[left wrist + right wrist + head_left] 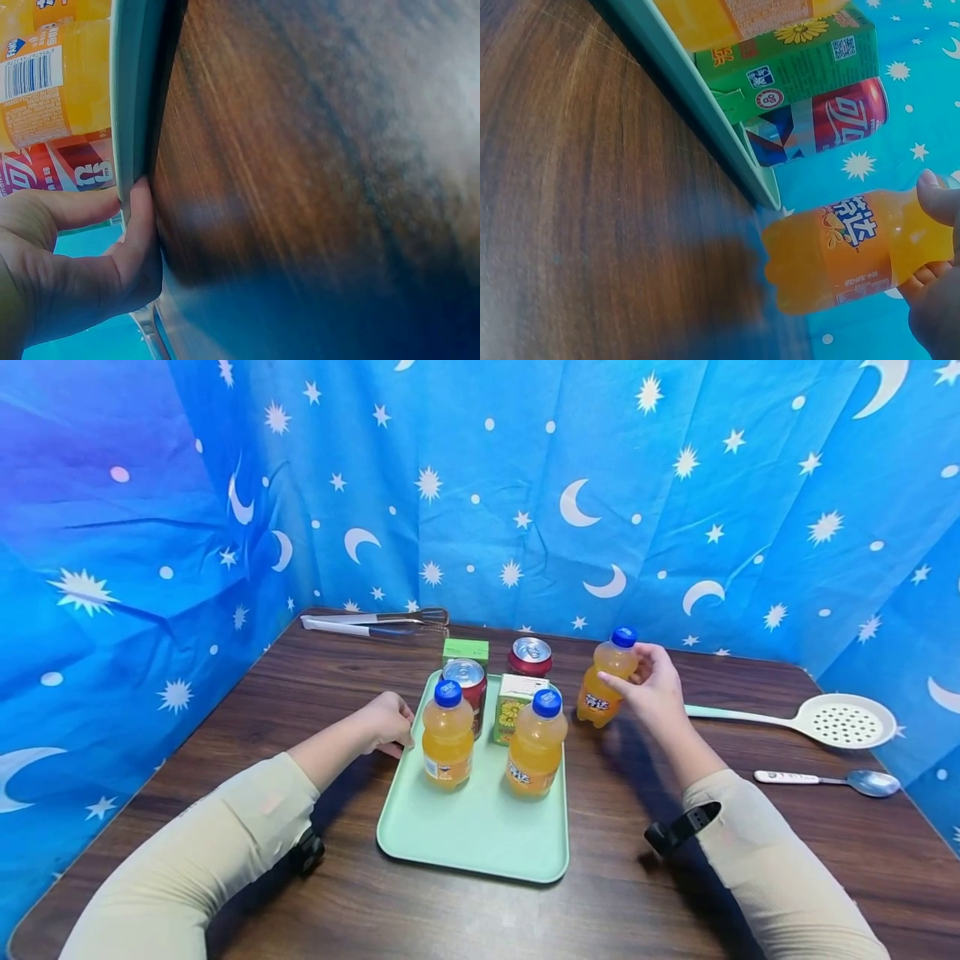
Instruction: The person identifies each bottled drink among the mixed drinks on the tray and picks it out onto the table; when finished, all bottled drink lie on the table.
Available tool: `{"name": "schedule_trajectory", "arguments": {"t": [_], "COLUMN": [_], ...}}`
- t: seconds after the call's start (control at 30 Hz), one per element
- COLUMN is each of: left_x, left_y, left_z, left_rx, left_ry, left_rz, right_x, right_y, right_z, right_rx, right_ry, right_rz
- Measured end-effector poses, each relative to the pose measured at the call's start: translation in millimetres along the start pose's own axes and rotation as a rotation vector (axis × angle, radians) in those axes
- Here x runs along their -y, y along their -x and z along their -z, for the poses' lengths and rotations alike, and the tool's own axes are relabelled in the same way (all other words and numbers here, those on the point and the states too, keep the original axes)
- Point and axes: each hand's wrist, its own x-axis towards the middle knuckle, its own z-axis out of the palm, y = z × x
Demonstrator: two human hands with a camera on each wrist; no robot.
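My right hand (656,689) holds an orange soda bottle (600,681) with a blue cap, just right of the green tray (472,835). In the right wrist view the thumb and fingers grip the upper part of this bottle (840,247), and its base is close over the table. My left hand (390,724) pinches the tray's left rim, thumb inside and fingers along the outer side (135,247). Two more orange soda bottles, one left (447,739) and one right (537,747), stand upright on the tray. Behind them are red cola cans (465,675) (531,656) and green drink cartons (513,710) (465,649).
Whisk and tongs (375,620) lie at the table's back left. A pale slotted ladle (840,720) and a spoon (825,779) lie to the right of my right hand. A blue curtain (480,543) with stars and moons hangs behind the dark wooden table (315,885).
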Motion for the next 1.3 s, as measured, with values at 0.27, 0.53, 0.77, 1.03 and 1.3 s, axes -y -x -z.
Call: {"name": "schedule_trajectory", "arguments": {"t": [0.27,0.53,0.77,1.03,1.3], "left_x": [-0.1,-0.9,-2.1,-1.5,-0.8], "left_y": [0.4,2.0,2.3,0.5,0.2], "left_z": [0.0,-0.9,0.2,1.2,1.0], "left_rx": [-0.003,0.001,-0.001,0.007,0.008], "left_ry": [0.001,0.007,-0.005,-0.009,-0.003], "left_rz": [-0.006,-0.002,0.005,0.004,0.007], "right_x": [0.3,-2.0,-2.6,-2.8,-3.9], "right_y": [-1.1,-2.1,-3.9,-4.5,-2.9], "right_z": [1.6,2.7,3.5,3.1,2.7], "right_rx": [0.014,0.025,0.036,0.028,0.016], "right_ry": [0.013,-0.001,-0.003,-0.015,0.017], "right_rz": [-0.02,-0.042,-0.051,-0.056,-0.052]}}
